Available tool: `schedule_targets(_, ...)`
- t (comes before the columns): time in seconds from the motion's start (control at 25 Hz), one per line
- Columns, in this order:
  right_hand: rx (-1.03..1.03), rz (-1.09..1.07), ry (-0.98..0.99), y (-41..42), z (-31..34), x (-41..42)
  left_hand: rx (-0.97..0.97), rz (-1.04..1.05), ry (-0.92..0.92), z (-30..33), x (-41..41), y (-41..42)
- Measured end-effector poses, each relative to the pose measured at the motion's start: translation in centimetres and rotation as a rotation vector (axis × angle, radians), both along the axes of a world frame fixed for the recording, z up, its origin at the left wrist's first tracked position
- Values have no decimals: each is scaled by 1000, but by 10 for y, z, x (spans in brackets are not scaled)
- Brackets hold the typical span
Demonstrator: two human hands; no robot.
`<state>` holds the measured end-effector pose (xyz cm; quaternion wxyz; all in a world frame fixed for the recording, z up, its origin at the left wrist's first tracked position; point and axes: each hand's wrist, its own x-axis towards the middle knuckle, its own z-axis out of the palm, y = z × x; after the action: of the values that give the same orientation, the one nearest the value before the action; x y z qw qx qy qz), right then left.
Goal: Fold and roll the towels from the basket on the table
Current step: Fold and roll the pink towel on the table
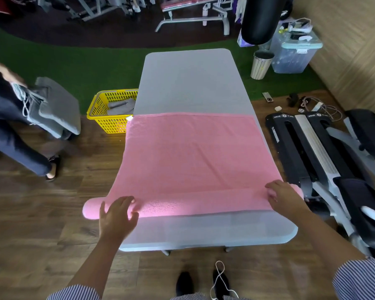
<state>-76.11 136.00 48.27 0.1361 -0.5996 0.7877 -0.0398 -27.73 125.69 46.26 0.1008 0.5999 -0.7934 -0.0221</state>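
Note:
A pink towel (191,152) lies flat across the grey table (188,83). Its near edge is rolled into a thin tube whose ends stick out past both table sides. My left hand (117,215) rests on the left part of the roll with fingers spread. My right hand (284,195) presses on the right part of the roll, fingers slightly bent over it. A yellow basket (108,122) with grey towels inside stands on the floor at the table's left side.
Another person (11,118) stands at the left holding folded grey towels. A black and grey exercise machine (325,156) lies on the floor to the right. A bin (261,66) and a plastic box (294,53) stand at the back right.

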Motion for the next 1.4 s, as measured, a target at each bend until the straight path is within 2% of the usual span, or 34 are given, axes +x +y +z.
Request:
schedule_targets(0.2,98,0,-79,11,-14,6,71,-21,-13,-8,-4,4)
schedule_targets(0.32,142,77,-4,18,-13,7,30,-35,-52,-16,-3,5)
schedule_targets(0.4,78,64,31,17,-12,12,-20,-28,-65,-13,-6,5)
schedule_targets(0.56,-178,125,52,13,-14,23,-184,39,-132,2,1,-1)
schedule_targets(0.72,-41,38,-8,14,-20,30,-114,83,-57,-11,8,6)
schedule_targets(0.88,46,-65,-20,13,-3,10,-96,-37,32,-6,-11,5)
schedule_targets(1.0,224,-25,-7,8,7,-2,-123,-53,41,0,-19,2)
schedule_targets(1.08,201,5,-2,2,11,-3,-113,-13,46,2,-19,2)
schedule_targets(1.2,6,-22,-53,-3,4,-3,-90,-3,34,3,-15,1)
schedule_targets(1.4,154,17,-39,12,-13,1,5,-31,-26,2,-18,0)
